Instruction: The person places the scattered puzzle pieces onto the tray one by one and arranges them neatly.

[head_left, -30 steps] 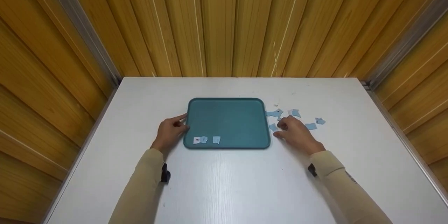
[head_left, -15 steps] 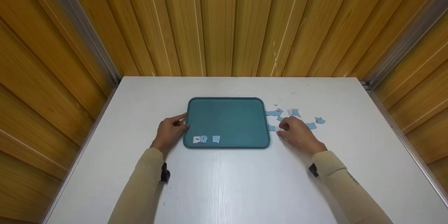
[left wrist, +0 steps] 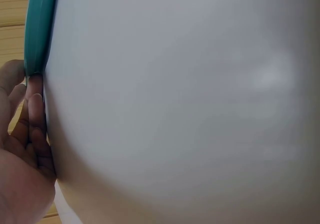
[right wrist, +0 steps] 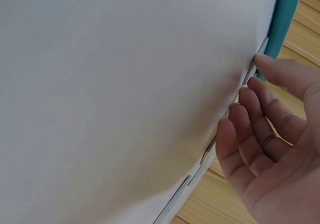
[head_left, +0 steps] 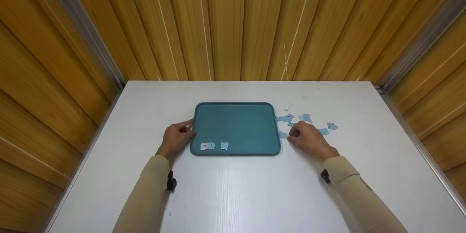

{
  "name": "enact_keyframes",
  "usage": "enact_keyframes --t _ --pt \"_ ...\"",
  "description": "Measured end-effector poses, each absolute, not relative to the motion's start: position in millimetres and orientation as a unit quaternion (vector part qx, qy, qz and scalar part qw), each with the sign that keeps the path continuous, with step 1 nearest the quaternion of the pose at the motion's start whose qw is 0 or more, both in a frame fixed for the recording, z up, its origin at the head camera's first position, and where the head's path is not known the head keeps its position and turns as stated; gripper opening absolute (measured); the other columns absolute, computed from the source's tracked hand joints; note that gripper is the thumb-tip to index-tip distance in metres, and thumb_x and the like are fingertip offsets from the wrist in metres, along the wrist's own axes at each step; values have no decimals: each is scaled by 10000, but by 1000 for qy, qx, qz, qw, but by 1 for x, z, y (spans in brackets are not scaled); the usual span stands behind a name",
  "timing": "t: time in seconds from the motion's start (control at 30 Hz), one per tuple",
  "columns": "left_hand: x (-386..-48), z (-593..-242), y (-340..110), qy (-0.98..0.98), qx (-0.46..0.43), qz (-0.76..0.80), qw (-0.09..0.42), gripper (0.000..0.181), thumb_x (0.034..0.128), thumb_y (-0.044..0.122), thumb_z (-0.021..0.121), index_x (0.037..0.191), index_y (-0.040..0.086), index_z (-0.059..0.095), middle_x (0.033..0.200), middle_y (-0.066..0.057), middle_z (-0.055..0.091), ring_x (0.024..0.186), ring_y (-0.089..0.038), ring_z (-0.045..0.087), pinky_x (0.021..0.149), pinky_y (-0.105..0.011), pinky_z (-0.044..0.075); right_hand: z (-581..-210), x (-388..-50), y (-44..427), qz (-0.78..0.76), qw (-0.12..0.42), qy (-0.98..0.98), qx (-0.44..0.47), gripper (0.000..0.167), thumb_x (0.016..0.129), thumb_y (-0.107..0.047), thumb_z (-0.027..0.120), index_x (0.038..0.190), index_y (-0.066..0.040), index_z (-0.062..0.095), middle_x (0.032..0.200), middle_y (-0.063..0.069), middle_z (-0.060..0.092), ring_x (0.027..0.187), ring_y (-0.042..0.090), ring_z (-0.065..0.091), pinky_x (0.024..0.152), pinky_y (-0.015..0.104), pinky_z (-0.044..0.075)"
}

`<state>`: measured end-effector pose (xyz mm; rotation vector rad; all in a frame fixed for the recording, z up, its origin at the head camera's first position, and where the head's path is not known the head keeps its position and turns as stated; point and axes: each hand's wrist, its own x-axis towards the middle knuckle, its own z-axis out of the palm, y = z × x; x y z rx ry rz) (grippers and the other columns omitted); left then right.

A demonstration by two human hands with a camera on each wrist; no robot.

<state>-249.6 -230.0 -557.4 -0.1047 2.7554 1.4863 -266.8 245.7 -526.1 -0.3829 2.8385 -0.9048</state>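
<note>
A teal tray lies on the white table with several light-blue and white puzzle pieces along its near left edge, among them a single piece. My left hand grips the tray's left rim, thumb over the edge; the left wrist view shows curled fingers against the tray's end. Just off the tray's right side, my right hand pinches at a small flat piece with thumb and forefinger. A blue piece shows between that hand and the tray; the fingers partly hide what they hold.
More loose pieces lie right of the tray: a joined strip by the rim, one behind my right hand, and others farther right. Yellow wood-look panels stand behind the table.
My right hand has shifted slightly right and its fingertips have drawn closer together. The blue piece by the rim sits a little nearer the tray. My left hand keeps its grip.
</note>
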Motion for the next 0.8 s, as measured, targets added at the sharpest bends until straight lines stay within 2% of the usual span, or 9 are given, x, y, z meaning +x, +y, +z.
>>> enact_keyframes --t 0.23,0.47,0.8 --pt "-248 -557 -231 878 -28 478 0 533 977 135 749 1495 138 622 980 -83 637 936 -241 552 836 -377 452 -526 -268 246 -307 72 943 -105 193 985 -168 744 1112 -28 702 1056 100 671 962 279 608 880 441 538" --pt "-248 -560 -231 877 -37 480 9 528 991 149 743 1504 171 620 983 -76 632 941 -234 553 844 -367 460 -527 -271 247 -347 44 930 -111 147 968 -123 740 1035 3 706 992 117 697 923 270 635 813 420 534" --pt "-250 -559 -230 879 -35 475 8 523 996 141 734 1505 166 618 990 -77 640 947 -232 557 839 -361 458 -526 -269 243 -365 -18 920 -141 205 972 -99 760 1144 9 733 1048 113 711 988 284 677 901 464 552"
